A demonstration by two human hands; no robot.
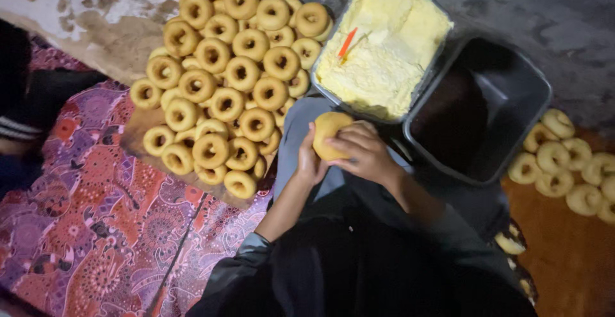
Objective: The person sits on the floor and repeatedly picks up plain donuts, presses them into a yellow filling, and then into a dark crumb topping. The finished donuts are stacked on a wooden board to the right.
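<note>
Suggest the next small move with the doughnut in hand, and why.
Probably reach the right hand to the orange-handled tool in the tray of yellow cream: both hands hold one doughnut bare, the left hand cupping it, and the cream sits just ahead.

Donut (330, 134) in hand: golden-yellow, plain. Donut pile (227, 77): golden-brown rings, paler tan inside the holes. Second batch of donuts (570, 163): lighter, pale beige. Tray (382, 45): grey rim, filling pale butter-yellow, with an orange-red stick (346, 43) in it. Empty tub (477, 109): black. Cloth (96, 214): purple and magenta with red-orange floral and paisley print. Floor (544, 9): mottled dark grey. Mat (564, 253) under second batch: rust orange-brown. Sleeves (243, 259): dark grey-black.
</note>
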